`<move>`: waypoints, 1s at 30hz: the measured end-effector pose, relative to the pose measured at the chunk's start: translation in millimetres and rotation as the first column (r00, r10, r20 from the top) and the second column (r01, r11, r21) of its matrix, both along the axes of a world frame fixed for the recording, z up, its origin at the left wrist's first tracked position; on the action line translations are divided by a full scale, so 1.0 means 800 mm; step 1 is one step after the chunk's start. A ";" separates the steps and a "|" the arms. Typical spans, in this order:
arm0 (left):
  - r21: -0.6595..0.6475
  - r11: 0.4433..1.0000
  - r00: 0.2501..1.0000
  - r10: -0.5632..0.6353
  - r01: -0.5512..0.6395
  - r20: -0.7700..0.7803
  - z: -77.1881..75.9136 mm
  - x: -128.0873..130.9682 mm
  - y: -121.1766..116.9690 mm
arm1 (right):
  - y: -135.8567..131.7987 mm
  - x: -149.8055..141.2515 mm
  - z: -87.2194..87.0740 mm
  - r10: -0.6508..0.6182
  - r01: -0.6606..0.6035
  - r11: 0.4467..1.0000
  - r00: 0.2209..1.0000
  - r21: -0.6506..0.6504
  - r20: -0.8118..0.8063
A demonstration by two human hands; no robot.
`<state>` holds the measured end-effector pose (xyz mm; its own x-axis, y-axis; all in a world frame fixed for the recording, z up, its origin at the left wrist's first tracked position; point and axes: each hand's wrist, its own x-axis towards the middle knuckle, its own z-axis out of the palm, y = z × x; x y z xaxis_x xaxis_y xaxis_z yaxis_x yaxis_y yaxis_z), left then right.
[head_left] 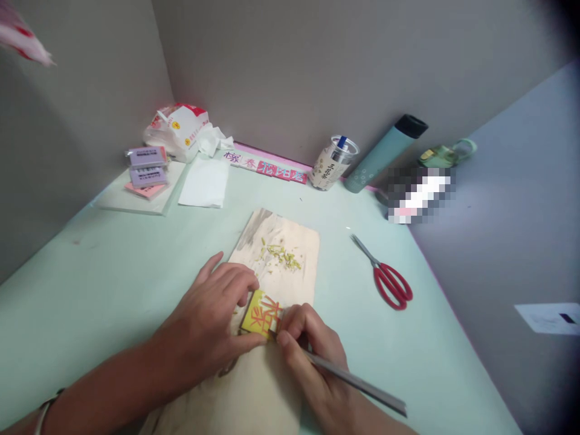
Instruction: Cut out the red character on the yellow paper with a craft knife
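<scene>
On a pale wooden board [304, 241] lies a square yellow carving block [254, 320] with an orange-red Chinese character on its face. My left hand [217, 308] grips the block from the left, fingers at its upper edge and thumb along its lower edge. In my right hand [317, 344] is a long flat metal carving knife [362, 383]. Its tip touches the lower right part of the block, and the fingers partly cover that corner. Yellow-green shavings [283, 255] are scattered on the board above the block.
Red-handled scissors [393, 286] lie to the right. Along the back stand a tissue pack [179, 130], a row of character blocks [272, 169], a clear cup [328, 166] and a teal bottle [385, 154]. Wrapped blocks [148, 166] and white paper [205, 183] lie at the back left.
</scene>
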<state>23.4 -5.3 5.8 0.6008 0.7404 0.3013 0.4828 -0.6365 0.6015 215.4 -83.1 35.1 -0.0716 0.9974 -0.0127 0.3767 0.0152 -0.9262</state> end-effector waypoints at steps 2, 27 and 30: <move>-0.002 1.000 1.000 0.000 0.000 -0.001 0.000 0.000 0.000 | 0.000 0.000 0.001 0.002 -0.002 1.000 1.000 0.004 -0.001; 0.036 0.999 0.999 -0.015 0.014 0.031 -0.007 0.000 -0.001 | 0.001 -0.001 -0.023 -0.008 -0.134 0.868 0.959 0.478 0.283; 0.031 0.999 0.999 -0.030 0.029 0.041 -0.007 0.000 0.002 | 0.005 0.004 -0.029 -0.034 -0.374 0.644 0.857 0.668 0.514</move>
<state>23.7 -3.5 0.2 0.6088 0.7127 0.3484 0.4388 -0.6684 0.6006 218.2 -79.3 11.6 -0.4301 0.6540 0.6223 0.6446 0.7051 -0.2956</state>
